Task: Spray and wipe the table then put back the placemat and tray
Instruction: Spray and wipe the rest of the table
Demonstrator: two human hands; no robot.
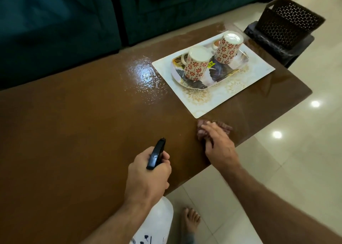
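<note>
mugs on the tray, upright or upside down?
Upside down. Both mugs, near and far, show flat closed white bases on top, with no open rim or interior; they stand on the tray.

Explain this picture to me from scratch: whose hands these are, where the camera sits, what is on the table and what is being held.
There is no machine here. One camera worn on a person's head looks forward and down, so the two bare arms coming in from the bottom are that person's own. The left hand is closed around a black sprayer pointed across the brown table. The right hand presses flat on a pinkish cloth near the table's edge. Farther along lies a pale placemat, and on it a patterned tray carrying two upside-down mugs with red flowers. A shiny wet-looking patch sits left of the placemat. Behind is a dark green sofa; a brown basket stands at the table's far end.
</note>
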